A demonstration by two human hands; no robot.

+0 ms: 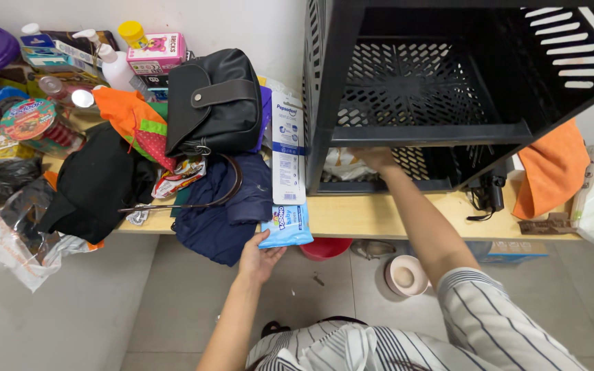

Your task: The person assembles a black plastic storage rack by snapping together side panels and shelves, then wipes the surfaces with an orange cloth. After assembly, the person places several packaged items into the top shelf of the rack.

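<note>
left hand (259, 257): fingers closed on the lower edge of a light-blue soft pack (287, 225), looks like wipes, at the front edge of the table (379, 216).
right hand (376, 159): reached into the bottom tier of the black slatted rack (421, 89), at a white plastic bag (342, 165); fingers hidden, cannot tell if it grips anything.
hands: well apart.
pack location: lying half over the table edge, touching a long white-and-blue carton (288, 148) above it and a navy cloth (225, 213) to its left.
pack handling: likely light, soft, squashy; film wrap probably slick. A pinch at one edge lets it sag; a grip across the middle should hold better.
carton: stiff, light by the look.
nearby: black handbag (213, 103) behind the cloth, orange cloth (551, 172) right of the rack, red bowl (324, 247) on the floor under the table.
</note>
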